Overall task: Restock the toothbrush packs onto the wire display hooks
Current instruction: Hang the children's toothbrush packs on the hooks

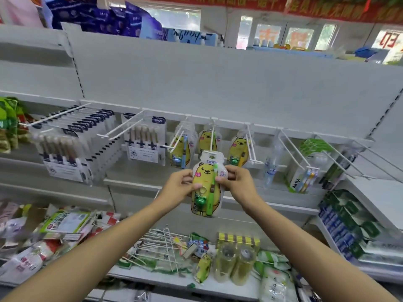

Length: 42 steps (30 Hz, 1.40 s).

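Hanging step: bear toothbrush pack (206, 188) held up just below the middle wire hook (211, 136).
Left hand (179, 186) and right hand (236, 180) pinch its two sides; next, likely align the top hole with the hook tip and slide it on.

Yellow bear print on the toothbrush pack (206, 184), white-edged, with a bright green brush and a dark green frog toy inside. Behind it the same yellow bear packs (208, 140) hang on white wire hooks (124, 130) against a pale grey back panel (218, 83). Left, the multi-brush packs (65, 149) show navy-and-white cards with brown-handled brushes; overhead, a red banner (327, 7) with yellow lettering.
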{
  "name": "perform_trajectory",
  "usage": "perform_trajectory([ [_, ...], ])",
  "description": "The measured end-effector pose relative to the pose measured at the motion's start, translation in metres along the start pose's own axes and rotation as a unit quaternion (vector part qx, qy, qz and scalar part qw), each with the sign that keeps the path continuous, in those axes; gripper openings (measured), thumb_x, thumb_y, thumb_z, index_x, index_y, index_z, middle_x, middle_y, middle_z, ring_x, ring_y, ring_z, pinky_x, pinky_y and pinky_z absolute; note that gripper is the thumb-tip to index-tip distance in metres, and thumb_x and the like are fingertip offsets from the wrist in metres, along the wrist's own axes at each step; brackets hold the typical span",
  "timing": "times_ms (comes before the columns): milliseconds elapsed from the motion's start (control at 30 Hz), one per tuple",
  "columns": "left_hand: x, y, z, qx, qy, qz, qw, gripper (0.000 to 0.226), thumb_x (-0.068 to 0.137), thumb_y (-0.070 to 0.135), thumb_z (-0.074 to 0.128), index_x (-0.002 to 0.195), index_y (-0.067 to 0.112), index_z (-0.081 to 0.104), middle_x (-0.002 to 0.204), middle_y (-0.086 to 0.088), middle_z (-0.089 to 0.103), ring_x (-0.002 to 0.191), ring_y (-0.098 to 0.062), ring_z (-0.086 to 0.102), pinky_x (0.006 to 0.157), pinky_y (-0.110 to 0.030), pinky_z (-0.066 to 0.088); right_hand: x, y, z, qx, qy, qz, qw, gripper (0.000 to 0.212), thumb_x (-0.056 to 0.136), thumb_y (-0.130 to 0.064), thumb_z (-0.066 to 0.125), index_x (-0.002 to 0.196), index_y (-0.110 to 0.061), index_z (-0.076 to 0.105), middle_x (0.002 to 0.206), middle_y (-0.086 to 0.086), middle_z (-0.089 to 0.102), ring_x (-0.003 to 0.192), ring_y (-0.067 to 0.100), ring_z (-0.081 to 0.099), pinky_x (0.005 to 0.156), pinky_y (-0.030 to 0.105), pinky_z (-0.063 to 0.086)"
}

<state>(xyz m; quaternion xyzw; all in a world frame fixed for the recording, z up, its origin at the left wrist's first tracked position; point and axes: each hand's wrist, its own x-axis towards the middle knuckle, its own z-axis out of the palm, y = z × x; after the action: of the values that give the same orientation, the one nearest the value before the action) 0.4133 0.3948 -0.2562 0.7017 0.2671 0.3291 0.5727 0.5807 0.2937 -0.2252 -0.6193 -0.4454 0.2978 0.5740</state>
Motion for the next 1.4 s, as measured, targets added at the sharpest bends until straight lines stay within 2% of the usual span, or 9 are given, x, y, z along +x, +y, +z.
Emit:
perform_trajectory([
  [500,0.022,-0.011,-0.014,0.0,-0.031,0.032,0.999,0.028,0.087,0.009,0.072,0.113,0.002,0.063,0.1,-0.01,0.076,0.087,-0.026,0.074,0.067,-0.037,0.061,0.024,0.007,0.006,0.002,0.017,-0.005,1.0,0.019,0.087,0.004,0.069,0.101,-0.009,0.073,0.098,0.011,0.078,0.09,0.023,0.075,0.078,0.035,0.062],
  [600,0.034,-0.014,-0.014,0.009,-0.029,0.015,0.999,0.028,0.088,0.009,0.072,0.114,0.002,0.063,0.097,-0.01,0.076,0.086,-0.024,0.074,0.068,-0.037,0.062,0.034,0.01,0.007,-0.008,0.034,0.006,0.999,0.017,0.087,0.002,0.07,0.095,-0.013,0.072,0.095,0.01,0.078,0.088,0.023,0.075,0.075,0.032,0.063],
  [767,0.062,-0.026,-0.009,0.014,0.001,-0.028,1.0,0.014,0.089,0.012,0.071,0.1,0.005,0.066,0.094,-0.014,0.075,0.083,-0.024,0.072,0.072,-0.036,0.062,0.06,0.018,0.006,0.015,0.066,0.038,0.997,0.018,0.088,0.0,0.071,0.106,-0.003,0.071,0.097,0.012,0.077,0.091,0.025,0.075,0.074,0.03,0.062],
  [933,0.097,-0.043,0.0,-0.007,0.042,-0.055,0.998,0.001,0.094,0.013,0.065,0.094,0.015,0.065,0.097,-0.011,0.071,0.088,-0.021,0.068,0.072,-0.034,0.058,0.099,0.034,0.006,0.027,0.082,0.057,0.995,0.014,0.088,-0.001,0.07,0.1,-0.009,0.072,0.096,0.011,0.077,0.09,0.024,0.075,0.085,0.043,0.061],
  [1033,0.121,-0.054,0.001,-0.008,0.064,-0.074,0.995,0.004,0.093,0.017,0.065,0.09,0.018,0.067,0.096,-0.009,0.072,0.091,-0.025,0.068,0.082,-0.044,0.056,0.126,0.043,0.005,0.044,0.09,0.064,0.993,0.013,0.089,-0.003,0.07,0.101,-0.004,0.072,0.096,0.013,0.077,0.092,0.027,0.074,0.087,0.045,0.06],
  [1100,0.135,-0.061,0.004,-0.023,0.072,-0.097,0.992,0.006,0.094,0.015,0.063,0.096,0.013,0.069,0.096,-0.01,0.072,0.092,-0.025,0.068,0.086,-0.043,0.055,0.145,0.048,0.004,0.051,0.098,0.069,0.991,0.017,0.089,-0.002,0.07,0.106,-0.001,0.071,0.098,0.013,0.077,0.094,0.028,0.074,0.089,0.045,0.059],
  [1200,0.151,-0.07,0.01,-0.05,0.077,-0.131,0.987,0.015,0.097,0.011,0.058,0.103,-0.001,0.065,0.09,-0.01,0.068,0.082,-0.021,0.065,0.07,-0.028,0.057,0.171,0.053,0.002,0.051,0.093,0.07,0.992,0.012,0.089,-0.002,0.069,0.1,-0.009,0.072,0.098,0.011,0.077,0.092,0.025,0.074,0.087,0.043,0.06],
  [1267,0.16,-0.074,0.013,-0.072,0.089,-0.15,0.982,0.015,0.099,0.011,0.056,0.099,-0.001,0.065,0.082,-0.007,0.065,0.075,-0.017,0.062,0.058,-0.02,0.053,0.183,0.056,-0.001,0.047,0.086,0.057,0.993,0.013,0.089,-0.002,0.069,0.093,-0.014,0.072,0.095,0.009,0.078,0.089,0.022,0.075,0.083,0.04,0.06],
  [1400,0.18,-0.088,0.02,-0.137,0.124,-0.194,0.963,0.017,0.099,0.011,0.056,0.084,0.013,0.064,0.077,-0.006,0.064,0.071,-0.021,0.062,0.055,-0.026,0.053,0.2,0.061,-0.004,0.024,0.082,0.039,0.996,0.011,0.09,-0.003,0.068,0.092,-0.013,0.072,0.091,0.005,0.078,0.084,0.017,0.074,0.073,0.028,0.06],
])
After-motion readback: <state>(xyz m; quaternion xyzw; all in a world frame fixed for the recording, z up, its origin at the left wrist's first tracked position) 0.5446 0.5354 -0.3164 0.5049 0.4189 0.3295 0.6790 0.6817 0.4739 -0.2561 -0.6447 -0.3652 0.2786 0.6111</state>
